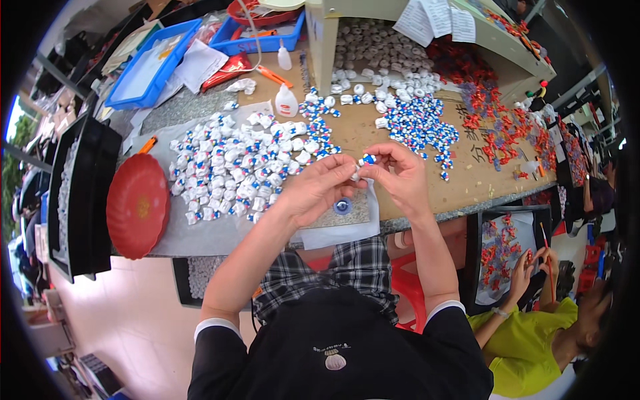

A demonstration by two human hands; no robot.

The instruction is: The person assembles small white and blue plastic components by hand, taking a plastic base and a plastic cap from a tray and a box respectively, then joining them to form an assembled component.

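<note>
My left hand [317, 190] and my right hand [403, 179] meet over the near edge of the table. Between their fingertips is a small blue-and-white toy part [367, 160]. My right thumb and finger pinch it, and my left fingertips close in at its lower white end; whether that end is a separate piece I cannot tell. Left of my hands lies a broad heap of white toy parts with blue bits [230, 163] on a pale sheet. Further right spreads a cluster of small blue-and-white parts [420, 123]. A small round dish [343, 206] sits just below my hands.
A white squeeze bottle [287, 101] stands behind the heap. A red scalloped plate [138, 207] and a black crate [87, 193] are at the left. Blue trays [155, 63] lie at the back. Red and purple parts [497, 133] cover the right; a co-worker in yellow-green [533, 347] sits there.
</note>
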